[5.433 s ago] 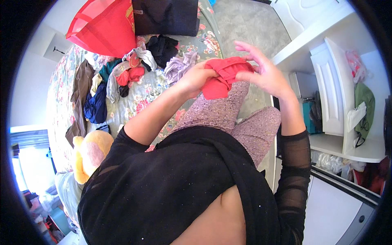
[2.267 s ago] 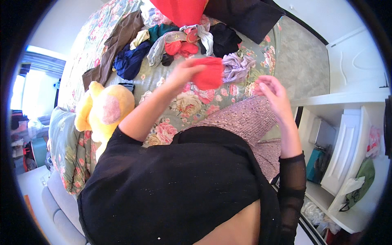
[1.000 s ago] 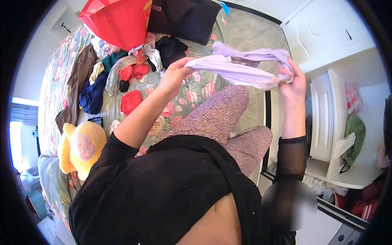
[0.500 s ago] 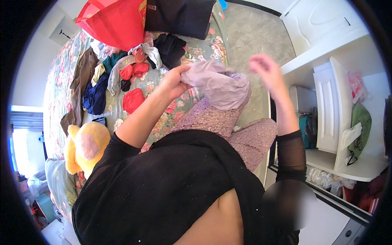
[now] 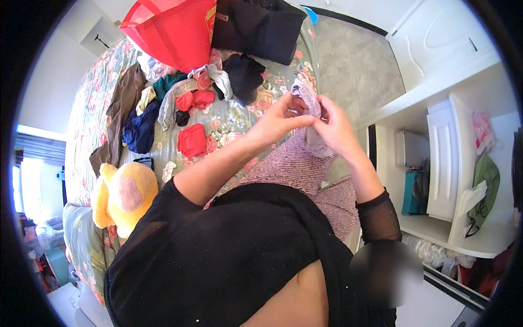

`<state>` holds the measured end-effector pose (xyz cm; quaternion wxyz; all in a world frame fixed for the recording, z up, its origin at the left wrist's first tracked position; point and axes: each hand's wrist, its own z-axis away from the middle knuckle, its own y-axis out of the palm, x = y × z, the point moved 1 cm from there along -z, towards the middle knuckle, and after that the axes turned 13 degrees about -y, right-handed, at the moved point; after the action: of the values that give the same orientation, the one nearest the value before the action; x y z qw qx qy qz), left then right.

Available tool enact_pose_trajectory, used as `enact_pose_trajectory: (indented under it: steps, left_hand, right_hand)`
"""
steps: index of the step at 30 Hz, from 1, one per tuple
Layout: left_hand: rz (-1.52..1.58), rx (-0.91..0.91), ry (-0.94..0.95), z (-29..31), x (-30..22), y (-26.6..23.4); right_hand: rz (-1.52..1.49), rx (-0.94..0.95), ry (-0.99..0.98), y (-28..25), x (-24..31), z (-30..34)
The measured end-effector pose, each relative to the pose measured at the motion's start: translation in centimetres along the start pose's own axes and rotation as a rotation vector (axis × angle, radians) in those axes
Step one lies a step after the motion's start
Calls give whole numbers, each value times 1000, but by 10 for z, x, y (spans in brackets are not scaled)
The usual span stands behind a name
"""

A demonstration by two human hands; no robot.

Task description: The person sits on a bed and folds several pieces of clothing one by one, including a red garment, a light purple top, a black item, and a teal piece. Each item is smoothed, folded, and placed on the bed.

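Observation:
Above my lap, both hands hold a small pale lilac garment [image 5: 317,143] that looks like a pair of underpants. My left hand [image 5: 281,121] grips one side of it, the thumb stretched across toward the other thumb. On the other side, my right hand [image 5: 334,128] pinches the cloth between thumb and fingers. The garment is gathered narrow, its upper end sticking up past the fingertips and its lower end hanging over my patterned trousers [image 5: 278,163]. A folded red cloth [image 5: 192,140] lies on the bed to the left of my hands.
On the flowered bed [image 5: 229,128] lie a navy garment [image 5: 139,128], brown trousers [image 5: 123,98] and black cloth [image 5: 243,76]. A red bag [image 5: 169,38] and a black bag [image 5: 259,30] stand beyond. A yellow plush toy [image 5: 131,193] sits left; an open cabinet [image 5: 444,158] stands right.
My right hand has come in from the right and taken hold of the lilac garment. The garment, spread wide before, is now bunched upright between both hands.

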<state>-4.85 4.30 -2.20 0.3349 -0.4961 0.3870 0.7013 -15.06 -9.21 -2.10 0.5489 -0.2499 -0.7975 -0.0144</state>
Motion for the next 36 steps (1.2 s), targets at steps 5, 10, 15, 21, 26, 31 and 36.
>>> enact_pose_trajectory:
  steps: [5,10,15,21,26,31,36]
  left_hand:
    - [126,-35,87,-20,-4,19]
    - [48,30,142,-32,-33,17]
    - [53,-42,173,-29,-57,20]
    - [187,69,83,-24,-65,10]
    - [162,68,65,-22,-61,7]
    - [-163,-52,200,-23,-52,12]
    - [-25,-13,136,-31,-53,8]
  right_hand:
    - [22,69,97,-17,19,-3]
    - [-118,99,127,-44,47,-27]
    - [-78,-16,-11,-23,54,-30]
    - [-226,-26,57,-35,51,-32]
    - [-300,-46,199,-39,53,-29]
    - [-147,62,74,-33,54,-28]
    - [-226,-78,152,-42,45,-31]
